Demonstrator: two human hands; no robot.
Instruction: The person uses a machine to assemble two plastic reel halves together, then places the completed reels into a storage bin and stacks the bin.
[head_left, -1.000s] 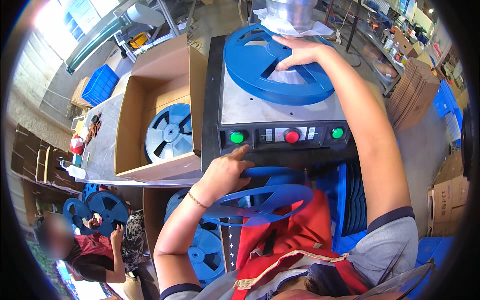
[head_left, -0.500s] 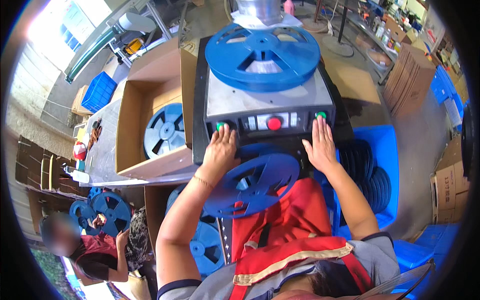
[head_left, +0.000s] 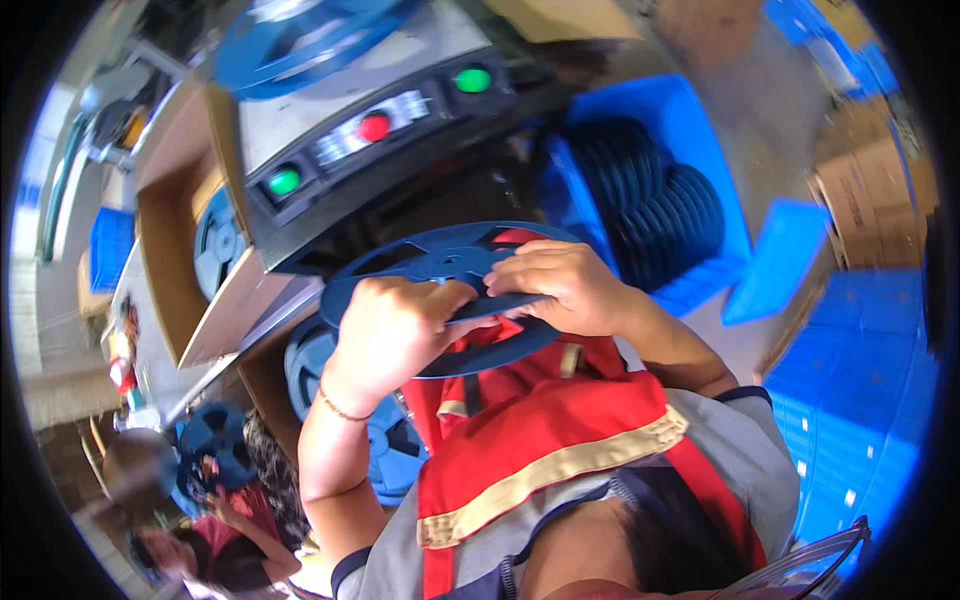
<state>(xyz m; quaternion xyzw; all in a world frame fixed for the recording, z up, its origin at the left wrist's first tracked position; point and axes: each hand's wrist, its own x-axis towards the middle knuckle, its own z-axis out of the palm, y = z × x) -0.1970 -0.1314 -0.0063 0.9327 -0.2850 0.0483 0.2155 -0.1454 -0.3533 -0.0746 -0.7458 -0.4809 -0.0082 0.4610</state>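
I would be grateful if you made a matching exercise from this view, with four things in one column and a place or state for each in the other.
Column one
1. Red button
2. Open blue bin
3. Reel over the red apron
4. Open cardboard box left of the machine

Column two
A. Gripped by the left hand and right hand
B. Has a pale blue reel in it
C. Between two green buttons
D. Packed with dark reels

Right pairs: 1-C, 2-D, 3-A, 4-B

Reel (head_left: 455, 262) in front of machine (head_left: 400, 140)
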